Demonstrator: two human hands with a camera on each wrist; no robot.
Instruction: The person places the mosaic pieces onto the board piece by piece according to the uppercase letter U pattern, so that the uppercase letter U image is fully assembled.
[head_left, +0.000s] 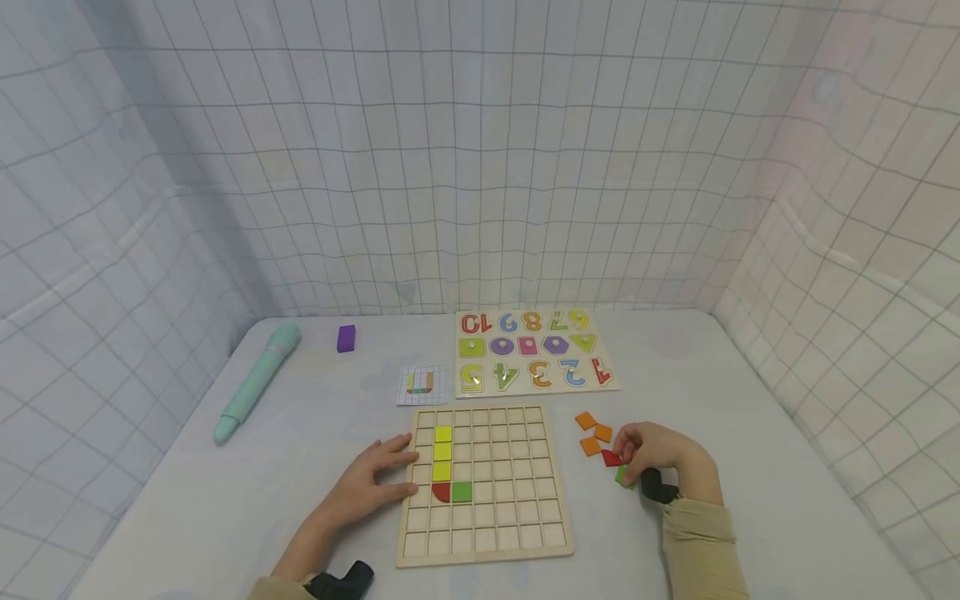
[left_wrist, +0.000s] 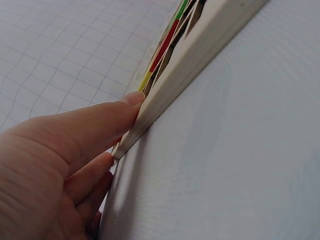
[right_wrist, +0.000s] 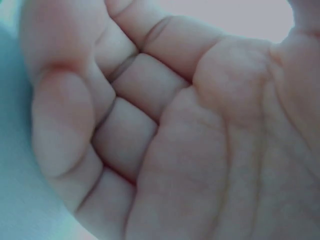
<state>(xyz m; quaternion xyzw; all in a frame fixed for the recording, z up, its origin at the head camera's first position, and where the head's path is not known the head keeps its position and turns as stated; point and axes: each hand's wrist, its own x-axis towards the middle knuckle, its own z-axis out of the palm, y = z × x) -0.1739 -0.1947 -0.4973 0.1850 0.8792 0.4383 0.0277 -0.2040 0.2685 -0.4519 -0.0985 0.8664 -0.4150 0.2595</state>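
A wooden grid board (head_left: pixel 517 537) lies on the table, with three yellow square tiles (head_left: pixel 442 452), a red quarter-round tile (head_left: pixel 442 493) and a green square tile (head_left: pixel 462 492) in its cells. My left hand (head_left: pixel 367 483) rests at the board's left edge, fingers spread and fairly straight. In the left wrist view, its thumb (left_wrist: pixel 112 114) touches the board's side. Right of the board, my right hand (head_left: pixel 660 450) is over loose tiles, thumb at a green tile (head_left: pixel 621 475) and fingertips beside a red tile (head_left: pixel 611 458). The right wrist view shows bent fingers (right_wrist: pixel 125 130); I cannot tell whether they grip the green tile.
Several loose orange tiles (head_left: pixel 591 447) lie left of my right hand. Behind the board are a small pattern card (head_left: pixel 422 400) and a number-and-shape puzzle (head_left: pixel 491 389). A purple block (head_left: pixel 346 338) and a mint-coloured stick-shaped object (head_left: pixel 258 379) lie at the left. Gridded curtains surround the table.
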